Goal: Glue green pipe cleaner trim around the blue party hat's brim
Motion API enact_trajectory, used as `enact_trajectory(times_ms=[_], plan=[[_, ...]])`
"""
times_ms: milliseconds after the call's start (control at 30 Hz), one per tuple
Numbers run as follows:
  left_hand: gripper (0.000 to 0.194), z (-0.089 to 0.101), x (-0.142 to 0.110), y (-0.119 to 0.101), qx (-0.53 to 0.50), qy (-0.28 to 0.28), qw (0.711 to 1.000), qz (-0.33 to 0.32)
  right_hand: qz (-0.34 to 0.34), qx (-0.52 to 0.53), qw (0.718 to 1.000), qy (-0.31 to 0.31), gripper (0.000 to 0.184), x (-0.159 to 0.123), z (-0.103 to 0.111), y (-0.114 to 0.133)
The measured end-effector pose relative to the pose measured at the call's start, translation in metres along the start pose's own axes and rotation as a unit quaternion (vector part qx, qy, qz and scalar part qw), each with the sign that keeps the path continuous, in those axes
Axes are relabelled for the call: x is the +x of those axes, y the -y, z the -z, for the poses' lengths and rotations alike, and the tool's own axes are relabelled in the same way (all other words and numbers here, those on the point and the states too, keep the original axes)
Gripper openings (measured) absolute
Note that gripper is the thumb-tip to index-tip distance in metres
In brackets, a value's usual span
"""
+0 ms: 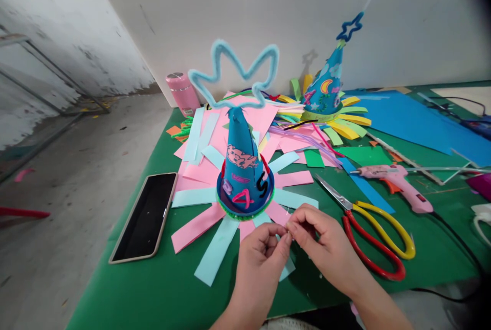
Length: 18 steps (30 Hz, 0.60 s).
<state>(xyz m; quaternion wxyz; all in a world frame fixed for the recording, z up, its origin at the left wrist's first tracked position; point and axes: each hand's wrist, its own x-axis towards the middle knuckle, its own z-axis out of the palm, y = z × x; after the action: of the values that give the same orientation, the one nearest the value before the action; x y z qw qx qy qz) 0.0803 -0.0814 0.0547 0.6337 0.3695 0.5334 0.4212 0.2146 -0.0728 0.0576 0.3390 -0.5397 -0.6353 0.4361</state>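
Note:
Both of my hands meet in front of a blue cone-shaped paper hat (240, 133). My left hand (263, 256) and my right hand (320, 238) are pinched closed, fingertips together. Between them is something tiny and pale that I cannot make out. The hat stands upright, with letters and a pink cutout stuck on its side and a green fuzzy ring at its base. A light blue pipe-cleaner star (274, 64) tops it. Pink and light blue paper strips (195, 227) fan out around the base, some partly behind my hands.
Red-and-yellow-handled scissors (347, 204) and a pink glue gun (399, 179) with a black cord lie at right. A phone (143, 217) rests at left near the table edge. Behind are a second blue hat (326, 82), a pink bottle (183, 94) and blue paper (414, 120).

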Motion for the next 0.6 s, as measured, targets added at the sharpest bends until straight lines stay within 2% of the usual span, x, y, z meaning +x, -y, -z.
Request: enact_trajectory(times_ms=[300,367,467,533,600], plan=[[0.022,-0.001,0.001,0.001,-0.005,-0.015,1.000,0.006,0.003,-0.002,0.999,-0.040,0.026,-0.002,-0.011,-0.001],[0.022,0.000,0.002,0.002,-0.005,-0.012,1.000,0.013,0.002,-0.011,0.997,-0.071,0.023,-0.003,-0.006,-0.004],[0.021,0.004,0.003,0.005,-0.016,-0.007,1.000,0.023,0.000,-0.084,0.982,-0.172,0.022,-0.013,0.016,-0.020],[0.021,0.007,0.004,0.008,-0.043,0.003,0.999,0.027,-0.021,-0.181,0.955,-0.236,0.022,-0.026,0.038,-0.039],[0.021,0.009,0.005,0.009,-0.082,0.018,0.996,0.033,-0.044,-0.275,0.923,-0.264,0.027,-0.040,0.062,-0.060]])
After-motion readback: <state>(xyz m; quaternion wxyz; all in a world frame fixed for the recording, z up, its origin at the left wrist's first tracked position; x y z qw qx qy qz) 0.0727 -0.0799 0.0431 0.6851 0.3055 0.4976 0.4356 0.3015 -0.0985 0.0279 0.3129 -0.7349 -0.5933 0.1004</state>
